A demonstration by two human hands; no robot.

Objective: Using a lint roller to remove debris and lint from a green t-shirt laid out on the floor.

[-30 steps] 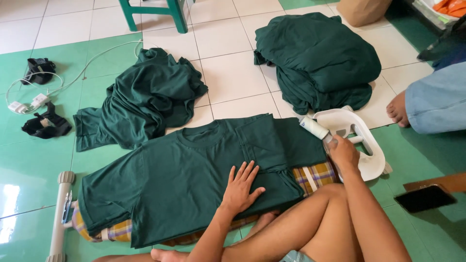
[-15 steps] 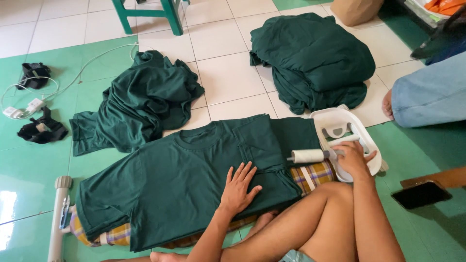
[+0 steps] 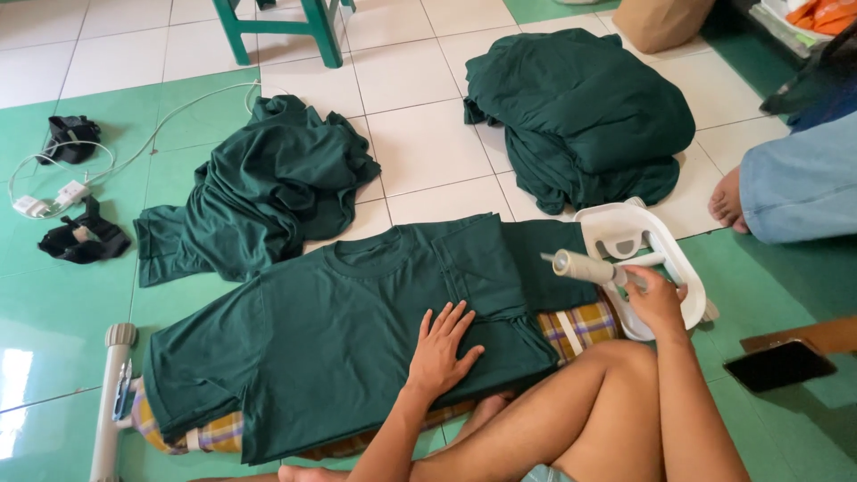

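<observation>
One dark green T-shirt [image 3: 357,330] lay spread on a plaid ironing pad [image 3: 580,326] on the floor. Left hand [image 3: 444,351] rested open, flat on the shirt. Right hand [image 3: 656,299] gripped one steam iron [image 3: 580,266] at the shirt's right edge, over one white tray [image 3: 674,268]. Two green garment piles beyond the shirt: crumpled [image 3: 268,183], folded [image 3: 580,116].

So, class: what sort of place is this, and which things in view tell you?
Probably a home floor used for ironing: a green and white tiled floor, a dark green T-shirt spread on a plaid-covered ironing board, and a folded shirt stack nearby.
</observation>
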